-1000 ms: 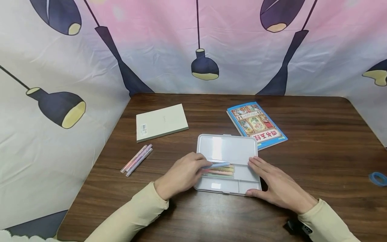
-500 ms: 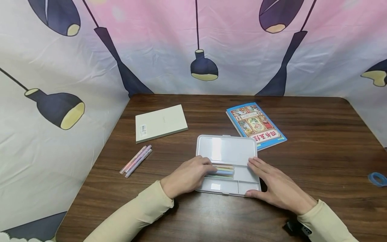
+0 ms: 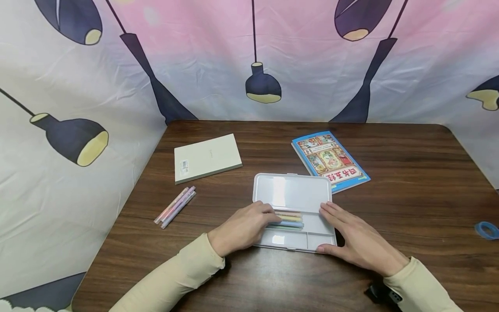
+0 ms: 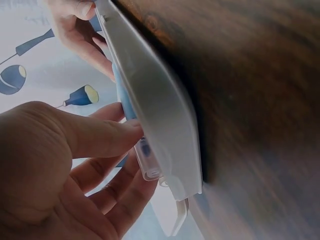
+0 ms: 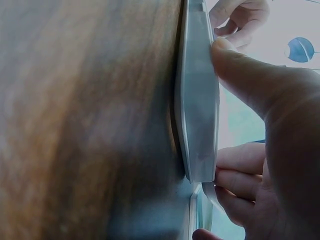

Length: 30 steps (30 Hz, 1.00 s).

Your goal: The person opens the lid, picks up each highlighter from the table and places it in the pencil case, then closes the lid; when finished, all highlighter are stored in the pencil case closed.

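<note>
On the table lies an opened white pencil case (image 3: 278,239), its lid (image 3: 300,190) folded back. Several pastel pens (image 3: 291,214) lie side by side in its middle compartment. My left hand (image 3: 243,225) reaches in from the left and pinches a light blue pen (image 3: 292,224) among them. In the left wrist view, the thumb and fingers (image 4: 107,137) close around this pen at the case's rim, near a clear pen end (image 4: 150,167). My right hand (image 3: 354,240) rests along the case's right edge, thumb at the front corner and straight fingers near the hinge.
Several pink and purple pens (image 3: 175,208) lie together on the table at the left. Behind them is a cream notebook (image 3: 208,158). A blue-bordered book (image 3: 331,160) lies partly behind the lid. A blue tape roll (image 3: 487,230) sits at the far right.
My left hand has moved slightly right and lowered the light blue pen from above the others into the row inside the case. My right hand has stayed at the case's edge.
</note>
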Motion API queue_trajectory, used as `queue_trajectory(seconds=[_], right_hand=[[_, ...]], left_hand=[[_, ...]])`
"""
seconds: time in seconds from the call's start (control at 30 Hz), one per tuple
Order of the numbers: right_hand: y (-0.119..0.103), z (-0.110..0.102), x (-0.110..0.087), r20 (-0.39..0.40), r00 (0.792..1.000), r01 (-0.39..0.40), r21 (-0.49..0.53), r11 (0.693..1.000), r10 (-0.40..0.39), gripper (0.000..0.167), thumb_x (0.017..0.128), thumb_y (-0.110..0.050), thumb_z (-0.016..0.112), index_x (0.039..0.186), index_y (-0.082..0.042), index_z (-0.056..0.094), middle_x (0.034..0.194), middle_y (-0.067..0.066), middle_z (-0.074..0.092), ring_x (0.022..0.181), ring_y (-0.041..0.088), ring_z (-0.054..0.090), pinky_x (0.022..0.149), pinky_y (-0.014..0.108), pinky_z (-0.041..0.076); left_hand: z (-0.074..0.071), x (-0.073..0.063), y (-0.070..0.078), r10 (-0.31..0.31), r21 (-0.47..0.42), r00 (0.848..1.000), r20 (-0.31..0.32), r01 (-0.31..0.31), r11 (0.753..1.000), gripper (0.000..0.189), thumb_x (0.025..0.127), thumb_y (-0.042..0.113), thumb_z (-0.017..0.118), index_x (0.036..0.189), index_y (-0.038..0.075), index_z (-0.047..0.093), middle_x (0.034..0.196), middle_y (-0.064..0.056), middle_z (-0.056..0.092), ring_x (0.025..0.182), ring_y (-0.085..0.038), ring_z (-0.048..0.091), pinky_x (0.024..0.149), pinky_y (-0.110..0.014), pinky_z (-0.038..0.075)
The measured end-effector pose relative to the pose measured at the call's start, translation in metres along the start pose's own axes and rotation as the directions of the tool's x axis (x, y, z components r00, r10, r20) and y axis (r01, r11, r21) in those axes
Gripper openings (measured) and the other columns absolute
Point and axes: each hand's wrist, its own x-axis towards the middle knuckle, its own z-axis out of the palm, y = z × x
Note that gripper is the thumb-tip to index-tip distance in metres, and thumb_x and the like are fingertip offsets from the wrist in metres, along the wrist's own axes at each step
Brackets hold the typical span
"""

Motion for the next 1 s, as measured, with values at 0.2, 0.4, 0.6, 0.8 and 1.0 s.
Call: queue_trajectory(seconds=[0.2,0.4,0.6,0.8,1.0], right_hand=[[-0.0001,0.0000,0.0003,-0.004,1.000,0.002,-0.010,1.000,-0.002,0.093,0.083,-0.070,0.064,0.147,-0.004,0.049,0.156,0.010,0.042,0.145,0.030,0.036,0.110,0.053,0.038],[0.0000,0.0002,0.0002,-0.004,1.000,-0.002,-0.010,1.000,0.002,0.093,0.083,-0.070,0.064,0.147,-0.005,0.049,0.156,0.010,0.041,0.145,0.029,0.035,0.110,0.053,0.037],[0.0007,0.0003,0.0000,-0.003,1.000,-0.004,-0.009,1.000,0.004,0.093,0.083,-0.070,0.063,0.147,-0.005,0.049,0.156,0.009,0.041,0.146,0.029,0.034,0.110,0.053,0.037],[0.0011,0.0006,0.0000,-0.006,1.000,0.002,-0.013,1.000,-0.002,0.092,0.083,-0.070,0.063,0.147,-0.005,0.049,0.156,0.009,0.041,0.145,0.029,0.035,0.110,0.053,0.037],[0.0007,0.0003,0.0000,-0.001,1.000,-0.002,-0.007,1.000,0.002,0.093,0.083,-0.070,0.064,0.147,-0.005,0.049,0.156,0.009,0.041,0.145,0.029,0.035,0.110,0.052,0.037]], left_hand=[[-0.0012,-0.0005,0.0012,-0.005,0.016,1.000,-0.001,0.005,1.000,0.038,0.087,-0.006,0.063,0.114,0.017,0.075,0.104,0.002,0.067,0.097,-0.014,0.062,0.086,-0.029,0.054],[-0.0019,-0.0007,0.0015,-0.002,0.022,1.000,-0.001,0.002,1.000,0.040,0.084,-0.007,0.064,0.114,0.017,0.074,0.104,0.002,0.067,0.097,-0.014,0.062,0.086,-0.029,0.053],[-0.0015,-0.0003,0.0006,0.009,0.027,1.000,-0.010,-0.009,1.000,0.038,0.085,-0.006,0.063,0.114,0.017,0.074,0.102,0.002,0.067,0.095,-0.014,0.061,0.085,-0.028,0.053],[-0.0017,-0.0005,-0.0003,0.025,0.028,0.999,-0.022,-0.024,0.999,0.037,0.086,-0.005,0.063,0.114,0.017,0.074,0.101,0.002,0.066,0.093,-0.014,0.061,0.085,-0.027,0.053],[-0.0018,-0.0011,-0.0024,0.038,0.017,0.998,-0.044,-0.037,0.999,0.034,0.088,-0.004,0.062,0.113,0.016,0.074,0.101,0.001,0.066,0.094,-0.014,0.061,0.085,-0.027,0.053]])
